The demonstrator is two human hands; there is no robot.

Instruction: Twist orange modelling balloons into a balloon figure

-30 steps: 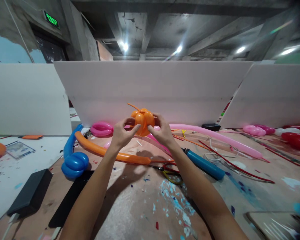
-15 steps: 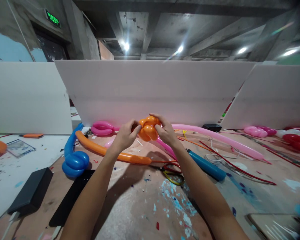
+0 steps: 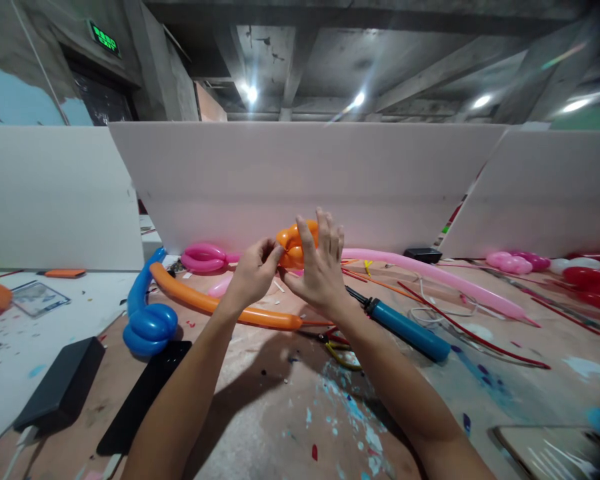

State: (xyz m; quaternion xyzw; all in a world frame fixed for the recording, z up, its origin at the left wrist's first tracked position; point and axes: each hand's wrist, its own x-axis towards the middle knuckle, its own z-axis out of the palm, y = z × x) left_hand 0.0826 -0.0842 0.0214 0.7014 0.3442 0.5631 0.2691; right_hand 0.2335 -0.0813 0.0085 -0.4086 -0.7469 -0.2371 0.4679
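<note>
An orange twisted balloon (image 3: 294, 256), made of several round bubbles, is up in front of me above the table. My left hand (image 3: 257, 268) pinches its left edge between thumb and fingertips. My right hand (image 3: 321, 260) has its fingers spread upright across the balloon's right side and hides part of it. Beneath my wrists lies a long orange balloon (image 3: 190, 293). Left of it is a blue balloon (image 3: 151, 328) with a twisted, rounded end. A pink looped balloon (image 3: 203, 257) rests behind my left hand.
A blue hand pump (image 3: 410, 331) and scissors (image 3: 343, 357), partly hidden, lie by my right forearm. A long light pink balloon (image 3: 435, 275) stretches right. Black power bank (image 3: 63, 380) and black phone (image 3: 143, 400) are at left; white panels (image 3: 305, 180) stand behind.
My right hand has let go its grip on the orange twisted balloon and spread its fingers upward over its right side. My left hand keeps its pinch in nearly the same place.
</note>
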